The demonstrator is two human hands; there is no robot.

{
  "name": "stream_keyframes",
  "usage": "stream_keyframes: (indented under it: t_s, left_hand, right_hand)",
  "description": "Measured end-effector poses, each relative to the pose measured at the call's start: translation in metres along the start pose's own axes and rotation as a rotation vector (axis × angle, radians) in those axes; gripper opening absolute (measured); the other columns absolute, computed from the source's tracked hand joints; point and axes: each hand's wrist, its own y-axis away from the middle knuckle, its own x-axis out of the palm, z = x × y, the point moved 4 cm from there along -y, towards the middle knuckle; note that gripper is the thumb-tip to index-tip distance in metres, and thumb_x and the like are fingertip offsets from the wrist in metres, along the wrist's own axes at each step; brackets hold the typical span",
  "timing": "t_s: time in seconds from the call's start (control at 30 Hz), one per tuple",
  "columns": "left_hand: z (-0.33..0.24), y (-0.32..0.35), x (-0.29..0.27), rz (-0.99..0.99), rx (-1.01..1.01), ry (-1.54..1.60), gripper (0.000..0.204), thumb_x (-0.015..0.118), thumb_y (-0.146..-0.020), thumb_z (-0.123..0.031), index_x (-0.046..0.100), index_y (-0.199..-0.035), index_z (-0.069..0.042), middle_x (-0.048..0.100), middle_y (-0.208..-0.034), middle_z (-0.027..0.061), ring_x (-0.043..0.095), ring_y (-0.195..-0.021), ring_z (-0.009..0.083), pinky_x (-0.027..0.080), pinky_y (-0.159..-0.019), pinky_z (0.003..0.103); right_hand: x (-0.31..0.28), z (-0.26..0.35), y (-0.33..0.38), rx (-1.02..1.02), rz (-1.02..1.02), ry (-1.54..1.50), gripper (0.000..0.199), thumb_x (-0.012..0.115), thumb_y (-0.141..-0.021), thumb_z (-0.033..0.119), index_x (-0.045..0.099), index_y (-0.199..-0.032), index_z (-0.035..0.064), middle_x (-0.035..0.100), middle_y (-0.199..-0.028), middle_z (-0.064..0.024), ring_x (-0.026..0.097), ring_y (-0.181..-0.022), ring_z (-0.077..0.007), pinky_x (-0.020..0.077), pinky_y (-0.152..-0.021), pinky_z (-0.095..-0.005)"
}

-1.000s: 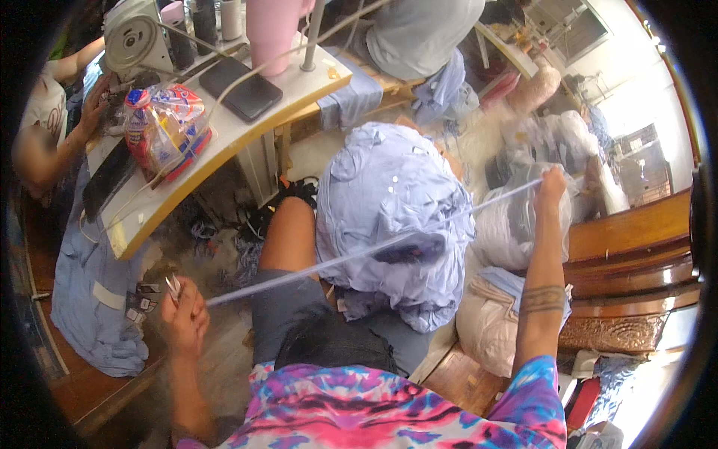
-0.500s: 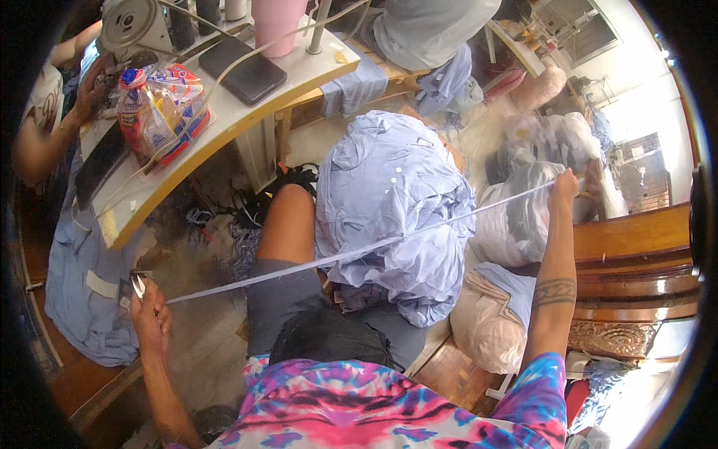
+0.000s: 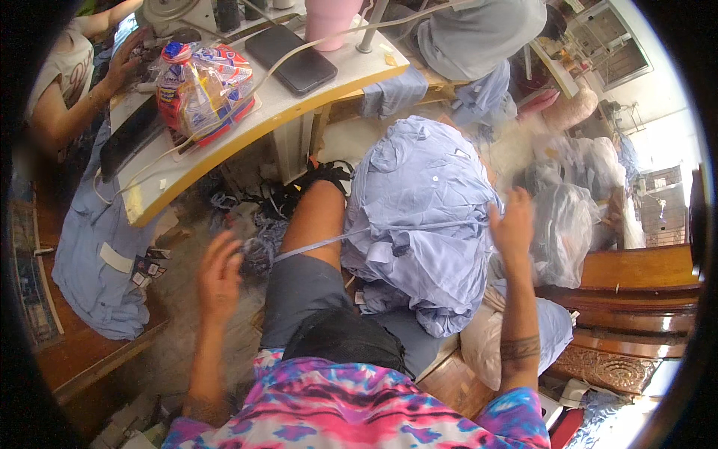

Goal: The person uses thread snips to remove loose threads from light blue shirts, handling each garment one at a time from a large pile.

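Moved inward: left hand (image 3: 219, 278), blurred, its grip I cannot tell; right hand (image 3: 513, 228), fingers loosened, beside blue garment bundle (image 3: 419, 187); pale-blue fabric strip (image 3: 318, 244) across bundle and left thigh (image 3: 310, 221).

We look down and forward from the person's head through one wide fisheye camera, close above the lap (image 3: 308, 299), the blue cloth bundle (image 3: 419, 176) near mid-view.

One blue bundle (image 3: 419, 187), apparently one strip (image 3: 308, 248), one tumbler (image 3: 327, 24)
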Motion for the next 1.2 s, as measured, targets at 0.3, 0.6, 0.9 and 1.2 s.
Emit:
stream_keyframes:
  t_s: [0.3,0.6,0.9,1.2]
  left_hand:
    - [-0.068,-0.035,0.183,0.464,0.050,0.088,0.027,0.070,-0.094,-0.023,0.071,-0.108,0.000,0.072,-0.090,0.0182,0.070,-0.081,0.0296,0.053,-0.073,0.039]
    - [-0.079,-0.018,0.158,0.528,-0.149,0.443,0.032,0.072,-0.095,-0.031,0.067,-0.088,0.000,0.058,-0.066,0.0037,0.053,-0.062,0.0124,0.043,-0.059,0.032]
    - [-0.091,-0.033,0.146,0.498,-0.224,0.761,0.021,0.072,-0.097,-0.022,0.067,-0.086,-0.005,0.052,-0.072,-0.0091,0.043,-0.064,0.0010,0.033,-0.057,0.021]
    - [-0.107,-0.027,0.152,0.527,-0.209,0.793,0.022,0.067,-0.100,-0.023,0.067,-0.094,-0.003,0.053,-0.072,-0.0082,0.044,-0.065,0.0021,0.036,-0.058,0.023]
  right_hand:
    - [-0.016,0.120,0.017,-0.484,0.458,-0.305,0.024,0.074,-0.085,0.021,0.072,-0.107,0.0129,0.068,-0.096,-0.0069,0.069,-0.088,-0.0290,0.0553,-0.073,-0.0421]
    - [-0.049,0.122,0.006,-0.507,0.359,-0.353,0.032,0.076,-0.086,0.024,0.067,-0.113,0.0109,0.066,-0.087,-0.0070,0.068,-0.081,-0.0273,0.0533,-0.068,-0.0399]
    - [-0.032,0.106,0.009,-0.373,0.530,-0.205,0.027,0.079,-0.084,0.033,0.066,-0.095,0.0123,0.067,-0.071,-0.0073,0.069,-0.070,-0.0291,0.0521,-0.062,-0.0417]
    - [-0.080,0.137,-0.046,0.071,0.716,-1.505,0.034,0.059,-0.099,0.036,0.070,-0.097,0.0043,0.071,-0.110,-0.0161,0.063,-0.116,-0.0333,0.0464,-0.101,-0.0428]
